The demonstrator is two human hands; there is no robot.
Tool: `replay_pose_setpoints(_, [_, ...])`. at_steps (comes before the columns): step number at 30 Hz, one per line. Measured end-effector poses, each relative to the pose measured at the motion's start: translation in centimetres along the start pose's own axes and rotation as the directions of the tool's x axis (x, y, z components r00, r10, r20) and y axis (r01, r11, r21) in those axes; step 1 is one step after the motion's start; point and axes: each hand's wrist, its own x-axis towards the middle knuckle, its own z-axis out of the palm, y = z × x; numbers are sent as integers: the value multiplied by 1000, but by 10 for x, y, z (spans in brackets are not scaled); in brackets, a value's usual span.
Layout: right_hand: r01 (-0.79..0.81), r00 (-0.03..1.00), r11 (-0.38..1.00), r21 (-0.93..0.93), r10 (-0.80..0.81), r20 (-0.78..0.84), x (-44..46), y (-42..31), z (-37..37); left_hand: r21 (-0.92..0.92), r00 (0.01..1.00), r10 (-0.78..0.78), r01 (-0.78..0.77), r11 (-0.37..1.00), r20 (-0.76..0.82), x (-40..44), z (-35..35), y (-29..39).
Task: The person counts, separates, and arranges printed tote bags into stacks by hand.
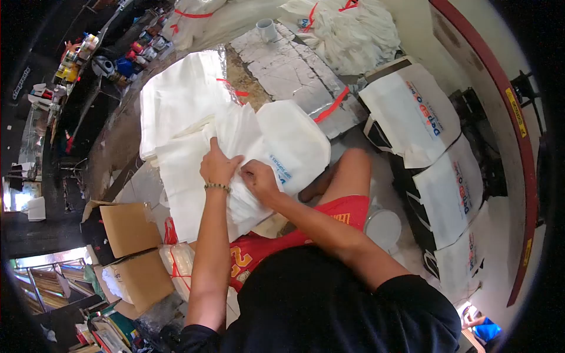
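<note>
White fabric bags (194, 182) lie in a loose, layered pile in front of me, their edges fanned beneath my hands. My left hand (222, 166), with a beaded bracelet at the wrist, grips the folded layers; its index finger points away from me and some fingers are hidden. Close beside it, my right hand (259, 179) is closed, its fingertips curled against the white fabric. A white bag with blue lettering (300, 141) sticks out to the right of the pile. Behind, a flat white stack (182, 88) lies partly under the layers.
Printed white bags (412, 112) hang over a dark rack at right. A bundled white heap (353, 35) sits at the back, near a white cup (266, 30) on a silver-covered board (288, 65). Cardboard boxes (132, 229) stand at left; a round white lid (383, 229) is near my right leg.
</note>
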Motion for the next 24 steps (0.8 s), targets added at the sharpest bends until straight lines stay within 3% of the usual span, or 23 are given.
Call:
replay_pose_setpoints(4, [-12,977,998,57,0,211,13,11,-31,-5,999,31,-31,999,-16,8,9,-13])
replay_pose_setpoints(6, [-25,999,980,-197,16,-51,21,29,-69,-24,999,36,-36,999,-22,6,8,-16])
replay_pose_setpoints(7, [-9,993,911,-411,-41,-112,23,68,-90,-36,999,33,-34,999,-26,4,9,-16])
replay_pose_setpoints(8, [-151,988,688,-710,93,-119,28,79,-116,-40,999,31,-31,999,-22,2,9,-16])
replay_pose_setpoints(9, [-339,921,495,-800,349,-175,35,68,-140,-46,999,29,-30,998,-24,3,9,-15])
replay_pose_setpoints(19, [-341,932,616,-710,318,-172,27,99,-174,-39,1000,1,-2,999,-27,1,5,-10])
replay_pose_setpoints(22, [-304,951,547,-780,216,-219,29,89,-171,-45,999,22,-24,999,-46,3,9,-15])
replay_pose_setpoints(24, [-215,977,600,-771,142,-162,29,78,-166,-70,999,28,-32,997,-46,6,12,-19])
